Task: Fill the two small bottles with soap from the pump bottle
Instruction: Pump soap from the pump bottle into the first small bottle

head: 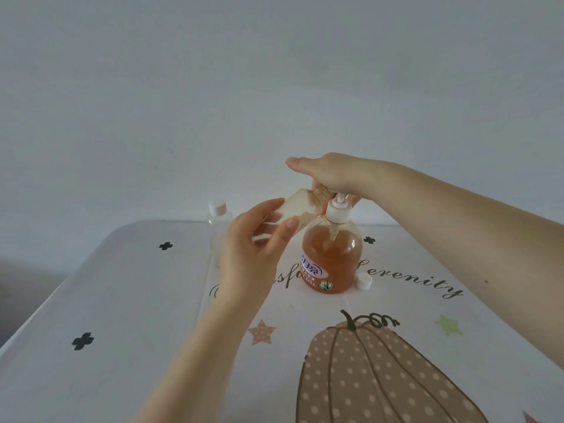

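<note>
The pump bottle [332,257], clear with amber soap and a white pump, stands at the middle of the table. My right hand [328,172] lies flat on the pump head, fingers straight, pressing it. My left hand [253,242] holds a small clear bottle [297,206] tilted, its open mouth up against the pump spout under my right palm. Some amber soap shows near its neck. A second small clear bottle [218,227] with a white cap stands upright at the back left, partly behind my left hand. A loose white cap [364,281] lies right of the pump bottle.
The table [122,300] carries a white cloth printed with a dotted pumpkin, stars, black clovers and script lettering. Its left edge falls away to a dark floor. A plain pale wall stands close behind the table.
</note>
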